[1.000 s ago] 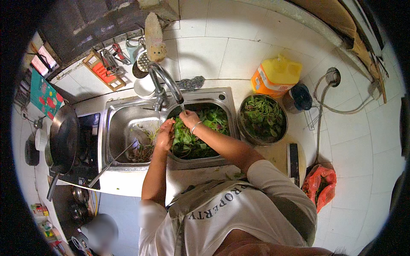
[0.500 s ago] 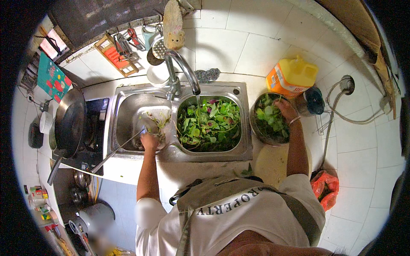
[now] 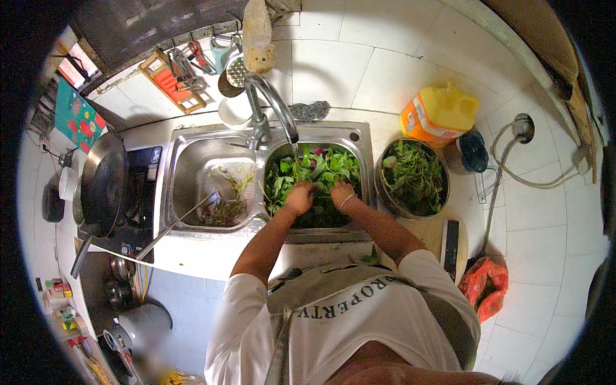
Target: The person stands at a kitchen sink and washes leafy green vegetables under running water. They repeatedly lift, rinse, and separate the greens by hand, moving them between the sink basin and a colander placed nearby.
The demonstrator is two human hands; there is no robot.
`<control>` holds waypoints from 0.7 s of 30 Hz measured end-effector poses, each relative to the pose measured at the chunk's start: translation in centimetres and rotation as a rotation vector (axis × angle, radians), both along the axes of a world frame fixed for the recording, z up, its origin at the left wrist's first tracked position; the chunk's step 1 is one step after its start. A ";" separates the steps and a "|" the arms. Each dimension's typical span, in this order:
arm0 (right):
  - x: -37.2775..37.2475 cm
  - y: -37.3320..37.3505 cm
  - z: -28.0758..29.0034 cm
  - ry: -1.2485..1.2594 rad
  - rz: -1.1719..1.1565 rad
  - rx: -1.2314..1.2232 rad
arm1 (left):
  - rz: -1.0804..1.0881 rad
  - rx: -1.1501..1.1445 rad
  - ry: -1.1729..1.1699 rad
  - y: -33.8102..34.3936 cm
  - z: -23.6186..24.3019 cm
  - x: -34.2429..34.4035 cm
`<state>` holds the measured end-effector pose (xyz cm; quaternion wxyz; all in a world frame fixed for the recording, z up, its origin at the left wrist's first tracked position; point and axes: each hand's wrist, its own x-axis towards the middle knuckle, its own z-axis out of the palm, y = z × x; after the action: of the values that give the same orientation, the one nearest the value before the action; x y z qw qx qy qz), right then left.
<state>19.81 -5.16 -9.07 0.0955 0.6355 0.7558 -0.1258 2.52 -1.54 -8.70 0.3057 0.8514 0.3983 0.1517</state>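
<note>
Both hands are down among the leafy greens (image 3: 324,165) in the right basin of the steel sink. My left hand (image 3: 299,197), at the basin's left side, has its fingers curled into the leaves. My right hand (image 3: 342,194), wearing a bracelet, is likewise curled into them, a little to the right; the fingertips of both are partly hidden. Above, the curved tap (image 3: 277,106) runs a thin stream onto the greens. The left basin (image 3: 192,173) holds stems and scraps, with a long-handled tool (image 3: 173,232) leaning in. A metal pot of greens (image 3: 410,176) stands right of the sink.
A black wok (image 3: 102,186) rests over the cooktop at left. At right are a yellow jug (image 3: 436,112), dark container (image 3: 467,154), cutting board (image 3: 430,237) and red plastic bag (image 3: 487,285). Utensils (image 3: 189,70) hang on the back wall; a cloth (image 3: 310,110) lies behind the tap.
From being together under the tap, my hands parted to the left basin and the pot, and now both have come back down into the greens in the right basin.
</note>
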 end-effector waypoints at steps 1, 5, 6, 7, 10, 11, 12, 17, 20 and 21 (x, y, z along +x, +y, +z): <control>-0.1 -0.1 -0.2 -0.103 0.039 -0.093 | -0.017 0.033 0.013 -0.3 -0.4 -0.1; 0.3 0.2 -0.2 -0.162 0.152 -0.103 | -0.008 0.019 -0.109 -0.7 -0.6 -0.8; 0.4 0.2 -0.1 -0.147 0.175 -0.077 | -0.012 0.029 -0.150 -0.5 -0.3 -0.7; 0.4 0.2 1.1 -0.010 0.238 0.139 | -0.010 0.038 -0.193 -0.6 0.4 -0.7; -0.3 1.0 2.8 0.538 0.058 0.085 | -0.073 -0.026 -0.234 -0.7 3.1 0.8; -0.5 1.3 3.6 0.552 0.036 0.079 | -0.017 -0.158 -0.224 -0.8 3.4 1.2; -0.2 1.5 2.9 0.448 -0.006 0.075 | -0.046 -0.173 -0.212 -0.8 2.5 1.8; 1.7 1.5 1.8 0.307 -0.229 0.204 | -0.173 -0.300 0.156 0.0 -5.1 5.5; 2.9 0.7 1.8 0.331 -0.151 0.396 | -0.195 -0.306 0.343 -1.0 -3.4 6.4; 3.3 0.4 1.5 0.281 -0.144 0.483 | -0.193 -0.295 0.404 -1.2 -2.3 6.6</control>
<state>23.11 -4.76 -7.56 -0.1733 0.6681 0.7228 -0.0354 9.16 -2.75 -11.04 0.3539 0.8446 0.3862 -0.1109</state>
